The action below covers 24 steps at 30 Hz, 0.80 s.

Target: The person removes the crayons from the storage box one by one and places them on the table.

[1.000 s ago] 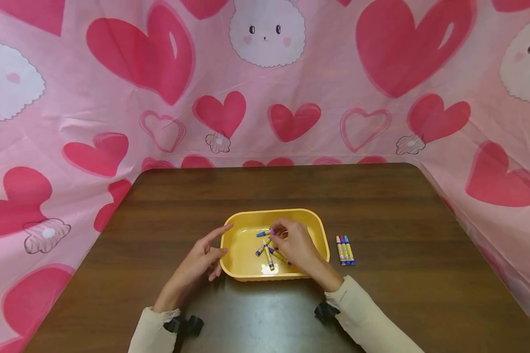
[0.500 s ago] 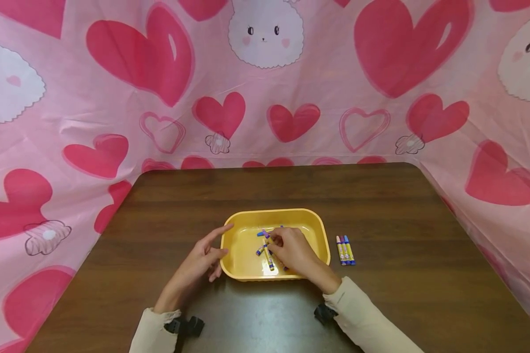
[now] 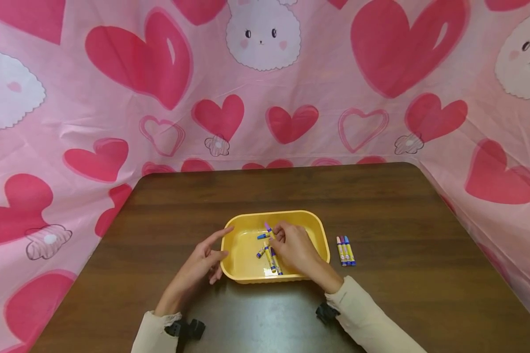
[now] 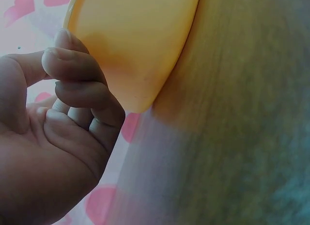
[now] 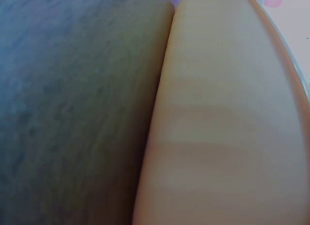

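Note:
In the head view, my right hand reaches over the yellow tray and pinches a purple-tipped crayon between thumb and fingers. Beneath it, several crayons in yellow and blue wrappers lie loosely crossed on the tray floor, among them a blue-tipped crayon and a pale-tipped crayon. My left hand rests at the tray's left end, index finger and thumb at the rim, the other fingers loosely bent outside. The right wrist view shows mostly the tray's outer wall; the right hand's fingers are hidden there.
Right of the tray, a row of three crayons lies side by side on the dark wooden table. A pink heart-print cloth hangs behind the table and along both sides.
Inside the tray, my right hand has shifted the purple-tipped crayon, which now points up and away. A crayon beneath has turned to lie beside the pale-tipped one. My left hand stays at the rim.

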Tool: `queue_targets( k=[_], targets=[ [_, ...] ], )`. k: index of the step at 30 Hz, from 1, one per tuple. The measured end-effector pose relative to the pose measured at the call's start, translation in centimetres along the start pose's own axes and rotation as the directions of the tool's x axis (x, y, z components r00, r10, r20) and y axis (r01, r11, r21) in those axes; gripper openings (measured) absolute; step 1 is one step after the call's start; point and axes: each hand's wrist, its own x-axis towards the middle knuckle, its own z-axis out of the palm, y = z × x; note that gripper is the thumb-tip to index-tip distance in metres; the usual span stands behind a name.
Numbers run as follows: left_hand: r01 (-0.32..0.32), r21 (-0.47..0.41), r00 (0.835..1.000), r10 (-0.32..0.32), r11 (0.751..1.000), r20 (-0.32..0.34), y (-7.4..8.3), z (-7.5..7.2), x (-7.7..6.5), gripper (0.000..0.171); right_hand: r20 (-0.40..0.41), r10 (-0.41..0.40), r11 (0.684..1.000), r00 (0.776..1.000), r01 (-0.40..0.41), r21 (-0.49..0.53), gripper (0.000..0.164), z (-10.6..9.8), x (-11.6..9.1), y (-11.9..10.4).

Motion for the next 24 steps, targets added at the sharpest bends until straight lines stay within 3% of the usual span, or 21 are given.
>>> queue_targets(
  k=[13, 24],
  targets=[
    [-0.022, -0.010, 0.999, 0.022, 1.000, 0.026, -0.6, 0.2, 0.3, 0.057, -0.011, 0.000, 1.000, 1.000, 0.000, 0.004, 0.007, -2.4, -0.3, -0.9],
    [-0.006, -0.003, 1.000, 0.006, 1.000, -0.009, -0.3, 0.1, 0.0, 0.057, -0.022, 0.024, 1.000, 0.999, -0.024, 0.003, 0.012, -4.1, -1.6, -0.7]
  ],
)
